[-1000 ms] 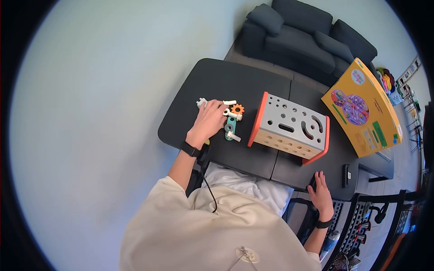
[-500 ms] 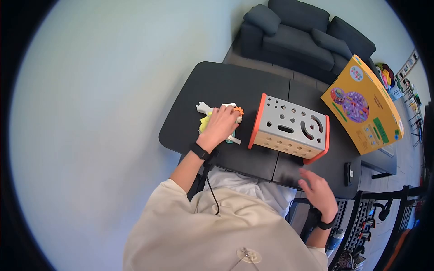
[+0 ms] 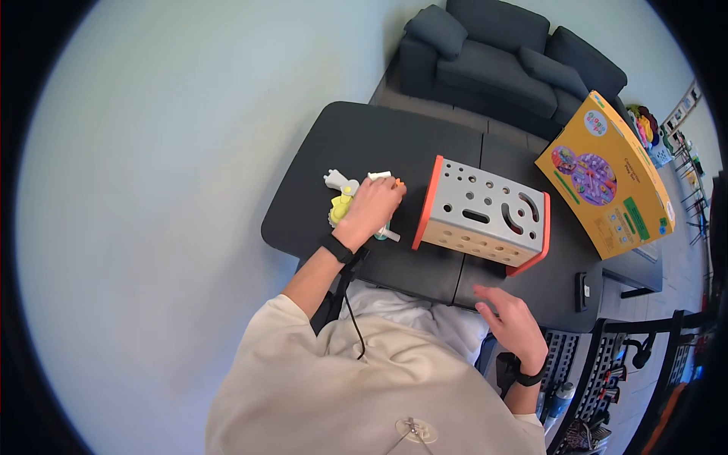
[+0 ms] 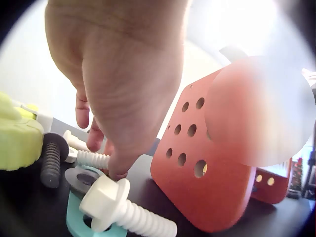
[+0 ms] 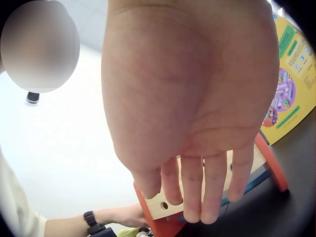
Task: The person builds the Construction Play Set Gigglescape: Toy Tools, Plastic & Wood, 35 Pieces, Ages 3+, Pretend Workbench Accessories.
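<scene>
1. At the left end of the black tabletop [image 3: 299, 216], a white, notched plastic piece [image 3: 334, 180] and a chunky yellow-green plastic piece [image 3: 341, 205] lie in a loose cluster, probably gathered there for easy reach.
2. Just right of these, the left hand [image 3: 370, 205] reaches down over the small parts, fingers bent, an orange toothed gear [image 3: 400, 183] showing at its fingertips. The left wrist view shows the thumb at a white threaded bolt [image 4: 94, 159]; whether it grips anything, I cannot tell.
3. Below that hand, a larger white hex-headed bolt [image 4: 145, 218] lies across a teal plastic strip [image 4: 75, 217], beside a dark grey screw [image 4: 51, 165]. The head view mostly hides the strip and does not show the screw.
4. Near mid-table sits the hole-punched toy workbench, with a grey top, pale wood side and red end panels [image 3: 485, 216]. Its long side faces the person, likely so its holes stay within reach of both hands.
5. Nearer the person, the right hand [image 3: 518, 327] is open and holds nothing; the right wrist view shows its palm and extended fingers, which the head view does not.
6. Farthest right stands a yellow printed cardboard carton [image 3: 607, 178], behind a small black object [image 3: 581, 292].
</scene>
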A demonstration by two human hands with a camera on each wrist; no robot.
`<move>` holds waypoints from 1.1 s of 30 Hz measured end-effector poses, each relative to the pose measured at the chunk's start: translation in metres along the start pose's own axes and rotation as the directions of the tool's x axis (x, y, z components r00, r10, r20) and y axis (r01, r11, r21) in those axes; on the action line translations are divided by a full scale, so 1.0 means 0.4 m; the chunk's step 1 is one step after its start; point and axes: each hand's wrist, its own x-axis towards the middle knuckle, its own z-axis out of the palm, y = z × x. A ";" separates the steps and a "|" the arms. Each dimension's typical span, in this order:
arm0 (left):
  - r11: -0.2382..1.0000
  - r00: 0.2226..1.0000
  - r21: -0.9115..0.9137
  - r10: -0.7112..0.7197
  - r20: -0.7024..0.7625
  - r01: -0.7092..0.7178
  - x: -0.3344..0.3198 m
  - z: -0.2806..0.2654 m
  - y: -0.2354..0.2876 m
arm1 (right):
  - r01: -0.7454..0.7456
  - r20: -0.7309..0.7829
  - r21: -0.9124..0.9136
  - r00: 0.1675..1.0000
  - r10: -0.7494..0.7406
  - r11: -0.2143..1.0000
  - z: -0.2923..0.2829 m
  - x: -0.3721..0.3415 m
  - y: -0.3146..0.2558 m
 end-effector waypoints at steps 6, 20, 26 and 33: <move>0.754 0.951 -0.616 -0.308 -0.023 0.229 0.007 -0.126 0.061 | 0.130 -0.288 -0.146 0.943 -0.168 0.981 -0.007 -0.001 0.001; -0.060 0.887 -0.970 -0.395 0.240 0.236 -0.005 -0.025 0.075 | -0.124 -0.512 -0.355 0.855 -0.082 0.927 0.033 0.089 0.046; -0.032 0.918 -0.974 -0.327 0.223 0.225 -0.008 0.003 0.067 | -0.110 -0.508 -0.306 0.859 -0.064 0.946 0.019 0.091 0.064; 0.077 0.982 -0.993 -0.171 0.080 0.094 -0.005 0.034 0.073 | -0.114 -0.539 -0.292 0.840 -0.065 0.950 0.031 0.096 0.069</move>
